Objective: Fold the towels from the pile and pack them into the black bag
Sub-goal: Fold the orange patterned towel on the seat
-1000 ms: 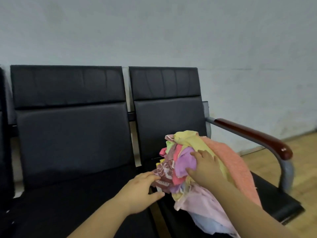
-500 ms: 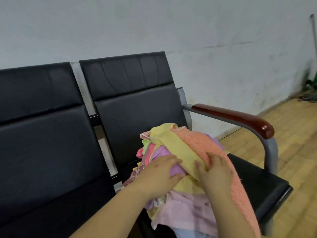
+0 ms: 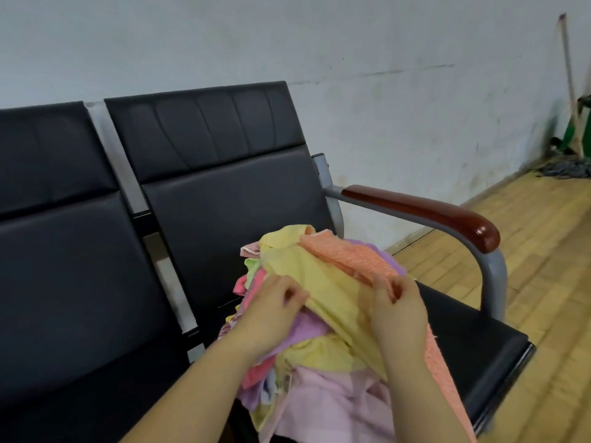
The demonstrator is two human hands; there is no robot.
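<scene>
The towel pile (image 3: pixel 323 302) crowds the middle and front edge of the right-hand seat (image 3: pixel 473 340); bare black cushion shows only along its right edge, hemmed by the armrest (image 3: pixel 425 215) above it; the left-hand seat (image 3: pixel 80 362) lies open beside the pile.

Legible text — none that I can read: no labels, brands, numbers or signs on the towels (image 3: pixel 323 292), chairs (image 3: pixel 224 193) or wall (image 3: pixel 351 59).
</scene>
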